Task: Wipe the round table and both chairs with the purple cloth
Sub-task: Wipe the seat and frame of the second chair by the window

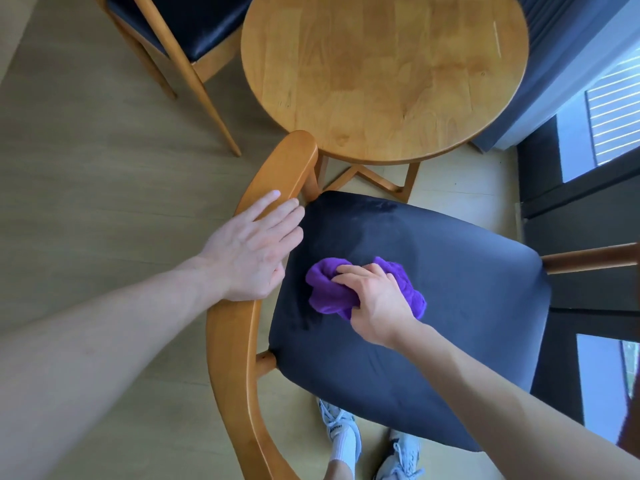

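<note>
The right hand [375, 303] grips the bunched purple cloth [329, 292] with curled fingers on the near wooden chair's dark padded seat [450, 306]. The left hand [251, 249] rests flat, fingers straight and together, on its curved wooden backrest [235, 341], beside the round wooden table [384, 74].

Pale wood-plank floor [104, 150] runs to a dark-framed window [609, 133] on the right, daylight striping a blue curtain [568, 64].
</note>
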The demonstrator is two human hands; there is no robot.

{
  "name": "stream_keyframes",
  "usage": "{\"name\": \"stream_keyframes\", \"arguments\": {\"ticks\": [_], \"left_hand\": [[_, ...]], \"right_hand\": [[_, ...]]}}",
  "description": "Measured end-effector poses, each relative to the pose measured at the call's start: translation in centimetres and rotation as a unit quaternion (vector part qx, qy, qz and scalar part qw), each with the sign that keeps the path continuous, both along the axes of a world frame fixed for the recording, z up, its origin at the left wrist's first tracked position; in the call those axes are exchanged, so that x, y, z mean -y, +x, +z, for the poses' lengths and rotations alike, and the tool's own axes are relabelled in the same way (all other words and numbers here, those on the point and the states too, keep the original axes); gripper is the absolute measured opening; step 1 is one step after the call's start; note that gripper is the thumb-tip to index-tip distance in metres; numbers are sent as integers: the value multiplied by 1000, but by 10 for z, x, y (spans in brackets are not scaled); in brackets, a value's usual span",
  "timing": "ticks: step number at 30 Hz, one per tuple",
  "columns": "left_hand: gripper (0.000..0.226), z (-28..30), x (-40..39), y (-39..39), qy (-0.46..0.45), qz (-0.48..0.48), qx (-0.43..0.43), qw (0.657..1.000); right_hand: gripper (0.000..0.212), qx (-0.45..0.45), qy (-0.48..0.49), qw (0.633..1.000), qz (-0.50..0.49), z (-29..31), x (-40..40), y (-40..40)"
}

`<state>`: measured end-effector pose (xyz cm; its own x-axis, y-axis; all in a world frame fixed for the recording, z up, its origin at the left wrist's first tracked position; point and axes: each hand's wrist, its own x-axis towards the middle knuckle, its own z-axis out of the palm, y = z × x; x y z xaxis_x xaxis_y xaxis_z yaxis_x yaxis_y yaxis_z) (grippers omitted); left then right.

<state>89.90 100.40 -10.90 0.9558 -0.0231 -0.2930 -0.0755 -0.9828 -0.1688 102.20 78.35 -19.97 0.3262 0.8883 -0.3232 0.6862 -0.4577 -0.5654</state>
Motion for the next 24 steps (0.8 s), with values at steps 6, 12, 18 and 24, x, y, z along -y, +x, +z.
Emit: {"name": "stream_keyframes", "arguments": {"ticks": [6,12,18,24], "left_hand": [[79,3,59,-63,-93,274,87,953],[83,-18,79,-92,-140,303,93,938],[90,-25,77,-91,-145,294,131,936],[89,-21,77,-91,-145,296,121,936]], "right_hand": [[66,-96,73,990,-73,24,-16,12],[57,-61,20,998,21,2,-72,8],[46,178,-106,974,88,-57,-88,-44],[47,128,-55,911,388,-51,-16,-101]]}}
